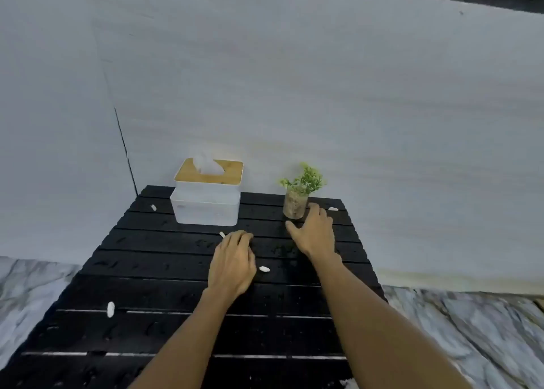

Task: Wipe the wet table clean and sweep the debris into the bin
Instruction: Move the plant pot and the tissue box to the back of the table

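Step in hand, as I judge it: gathering debris, with wiping not begun. My left hand [232,262] lies knuckles-up on the black slatted table [153,294] with fingers bent down; I cannot tell whether it pinches anything. One small white scrap [222,234] lies just beside its fingertips, a second white scrap [264,269] just to its right. My right hand [313,232] is spread, thumb out, just beside the clear glass jar of green sprigs [295,209].

The next move probably calls for a tissue from the white box with wooden lid [206,206], ahead of the left hand.

Droplets cover the slats. No bin is in view. A grey wall [294,94] stands ahead, with marbled floor [471,329] on both sides.
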{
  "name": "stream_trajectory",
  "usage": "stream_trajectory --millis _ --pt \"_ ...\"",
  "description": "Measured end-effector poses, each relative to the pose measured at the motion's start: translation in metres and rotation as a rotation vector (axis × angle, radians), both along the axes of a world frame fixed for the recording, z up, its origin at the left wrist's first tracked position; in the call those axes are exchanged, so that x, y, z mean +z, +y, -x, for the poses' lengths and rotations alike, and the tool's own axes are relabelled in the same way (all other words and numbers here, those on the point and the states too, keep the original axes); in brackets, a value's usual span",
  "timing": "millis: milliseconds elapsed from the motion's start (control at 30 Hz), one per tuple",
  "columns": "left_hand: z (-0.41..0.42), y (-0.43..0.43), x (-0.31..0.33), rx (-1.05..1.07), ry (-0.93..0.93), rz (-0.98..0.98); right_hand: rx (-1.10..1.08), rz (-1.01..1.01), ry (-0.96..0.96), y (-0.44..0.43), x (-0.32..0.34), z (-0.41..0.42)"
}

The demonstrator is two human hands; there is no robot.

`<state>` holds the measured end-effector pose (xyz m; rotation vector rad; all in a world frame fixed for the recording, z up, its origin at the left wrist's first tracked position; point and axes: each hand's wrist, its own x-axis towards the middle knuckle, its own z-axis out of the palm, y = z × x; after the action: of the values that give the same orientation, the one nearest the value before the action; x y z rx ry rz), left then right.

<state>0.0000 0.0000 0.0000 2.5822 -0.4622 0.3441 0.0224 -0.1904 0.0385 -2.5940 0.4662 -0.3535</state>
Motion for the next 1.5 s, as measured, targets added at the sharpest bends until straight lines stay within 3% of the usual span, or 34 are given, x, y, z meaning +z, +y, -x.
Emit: stream_trajectory --millis 333,700,1333,1500 --pt "-0.009 0.005 -0.019 -0.001 -0.116 0.018 -0.237 -0.281 -0.112 0.006 -0.01 -0.059" --pt "-0.009 0.005 -0.019 -0.006 -0.107 0.034 -0.216 -0.391 -0.28 -0.013 -0.008 -0.054" --pt "-0.01 0.005 -0.019 -0.003 -0.12 0.042 -0.257 -0.394 -0.251 -0.057 -0.016 -0.039" --pt "-0.01 0.005 -0.017 -0.008 -0.099 0.072 -0.255 -0.27 -0.151 -0.045 -0.014 -0.022"
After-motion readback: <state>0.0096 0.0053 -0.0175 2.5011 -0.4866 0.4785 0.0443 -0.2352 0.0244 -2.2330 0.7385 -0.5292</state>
